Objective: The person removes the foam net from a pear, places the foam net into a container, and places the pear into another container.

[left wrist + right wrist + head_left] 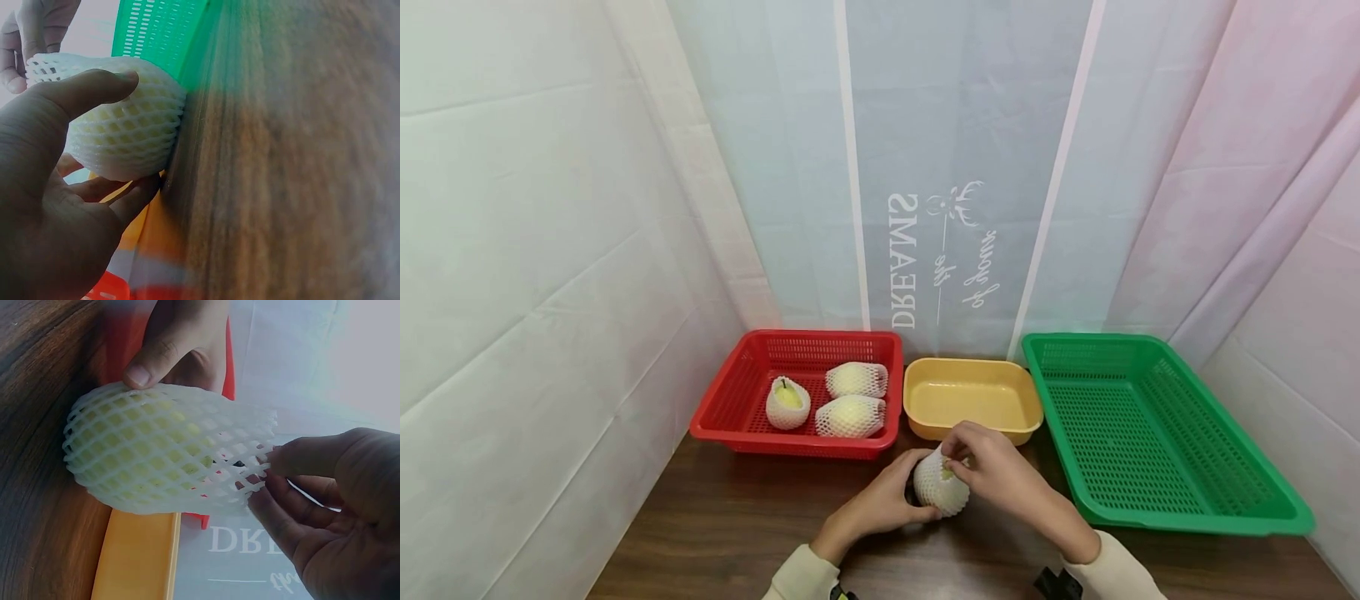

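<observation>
The step in hand looks like working the loose end of a white foam net sleeve (942,493) that wraps a rounded, pale yellow-green pear (147,447). To do this well, the left hand (891,497) should stay a calm cradle: its thumb lies along one side of the pear and its fingers curl round the other, firm enough to stop it turning, light enough not to bruise it. The right hand (988,462) pinches the sleeve's rim between thumb and fingertips, which suits a thin mesh; gathering several strands at once and pulling evenly along the pear's length should spare it from tearing. Keeping the fingertips clear of the stem end seems wise.

The wrapped pear sits between the two hands, low over the dark brown wood-grain table (700,517), just in front of the shallow yellow plastic tray (973,404); whether its base touches the wood is hard to tell from these angles. The mesh is stretched into diamonds over the wide body, yellow showing between the strands. Past the pear's narrower end the sleeve runs on as a hollow collar, slightly ragged at the edge, where the right fingers hold it.
</observation>
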The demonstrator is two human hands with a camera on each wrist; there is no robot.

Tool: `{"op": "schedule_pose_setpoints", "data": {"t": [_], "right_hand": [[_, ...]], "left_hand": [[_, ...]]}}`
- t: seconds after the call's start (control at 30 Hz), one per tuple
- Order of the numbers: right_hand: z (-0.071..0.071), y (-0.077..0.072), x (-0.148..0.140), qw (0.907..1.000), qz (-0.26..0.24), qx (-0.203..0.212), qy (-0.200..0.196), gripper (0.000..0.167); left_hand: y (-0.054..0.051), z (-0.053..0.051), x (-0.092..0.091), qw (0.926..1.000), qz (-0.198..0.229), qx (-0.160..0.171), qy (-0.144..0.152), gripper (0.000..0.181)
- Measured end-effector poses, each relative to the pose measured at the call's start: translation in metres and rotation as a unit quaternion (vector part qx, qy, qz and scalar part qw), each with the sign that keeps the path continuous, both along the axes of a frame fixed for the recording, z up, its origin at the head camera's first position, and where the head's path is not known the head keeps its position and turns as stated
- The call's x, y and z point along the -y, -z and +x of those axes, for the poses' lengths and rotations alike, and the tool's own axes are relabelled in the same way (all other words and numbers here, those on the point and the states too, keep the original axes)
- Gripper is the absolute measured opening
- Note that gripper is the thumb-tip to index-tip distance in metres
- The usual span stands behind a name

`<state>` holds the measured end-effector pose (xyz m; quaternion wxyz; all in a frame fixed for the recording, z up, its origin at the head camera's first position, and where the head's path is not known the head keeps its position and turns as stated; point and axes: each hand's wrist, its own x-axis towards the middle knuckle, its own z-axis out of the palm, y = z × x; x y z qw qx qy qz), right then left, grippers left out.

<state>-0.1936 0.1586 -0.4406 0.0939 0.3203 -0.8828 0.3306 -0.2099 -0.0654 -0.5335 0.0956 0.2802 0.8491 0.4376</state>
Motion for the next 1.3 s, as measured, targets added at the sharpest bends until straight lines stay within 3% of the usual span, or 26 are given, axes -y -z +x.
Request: {"op": "schedule_pose_setpoints", "data": {"t": [0.2, 0.33, 0.53, 0.83, 1.3], "right_hand": [[-0.001, -0.001, 0.000, 0.9988, 0.043, 0.002, 0.025, 0.022], [-0.001, 0.000, 0.002, 0.9966, 0.080, 0.006, 0.019, 0.021], [0.000, 0.000, 0.006, 0.9919, 0.126, 0.012, 0.009, 0.032], [0.002, 0.005, 0.009, 0.9873, 0.158, 0.012, 0.008, 0.051], [0.004, 0.013, 0.010, 0.9820, 0.184, 0.042, 0.013, 0.064]], "left_hand": [[0.000, 0.000, 0.000, 1.0000, 0.000, -0.002, -0.002, 0.080], [0.001, -0.001, 0.001, 1.0000, 0.001, -0.006, -0.003, 0.079], [0.003, -0.001, 0.001, 0.9999, 0.002, -0.009, -0.006, 0.079], [0.000, 0.000, 0.001, 1.0000, 0.000, 0.002, -0.005, 0.083], [-0.002, 0.001, 0.005, 0.9995, 0.003, 0.029, 0.008, 0.087]]}}
